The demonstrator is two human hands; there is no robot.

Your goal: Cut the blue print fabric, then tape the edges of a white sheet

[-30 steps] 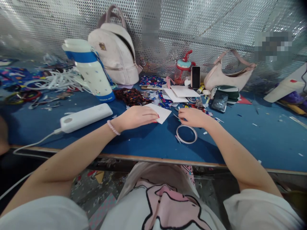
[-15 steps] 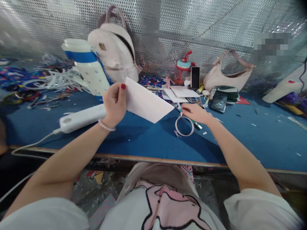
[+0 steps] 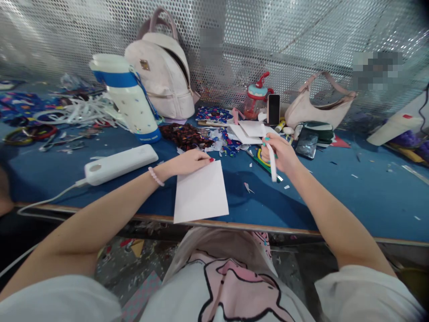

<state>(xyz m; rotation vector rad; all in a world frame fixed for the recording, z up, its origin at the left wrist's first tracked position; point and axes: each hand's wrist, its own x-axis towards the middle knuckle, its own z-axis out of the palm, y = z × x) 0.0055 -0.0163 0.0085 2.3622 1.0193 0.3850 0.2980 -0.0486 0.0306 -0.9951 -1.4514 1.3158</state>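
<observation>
A white sheet of paper [image 3: 202, 194] lies on the blue tabletop, close to its front edge. My left hand [image 3: 191, 162] is closed at the paper's far edge, its red-nailed thumb on top and the other fingers mostly hidden. To the right, my right hand [image 3: 280, 151] grips a roll of tape [image 3: 273, 163], turned edge-on and raised over the table. Under and beside that hand are a green cutter-like tool [image 3: 263, 165] and a yellow ring-shaped handle [image 3: 259, 155], partly covered. A small pale scrap [image 3: 248, 187] sits between the paper and the tape.
At left lie a white corded device [image 3: 121, 164] and a tall bottle [image 3: 130, 100], with a backpack [image 3: 164, 76] behind. Fabric scraps [image 3: 186, 136], more white sheets [image 3: 246, 133], a phone [image 3: 273, 109], a red-lidded cup [image 3: 255, 100] and a handbag [image 3: 318, 103] line the back.
My left hand has lowered the paper from mid-air onto the table near the front edge. The right hand has lifted the tape roll and turned it from face-on to edge-on.
</observation>
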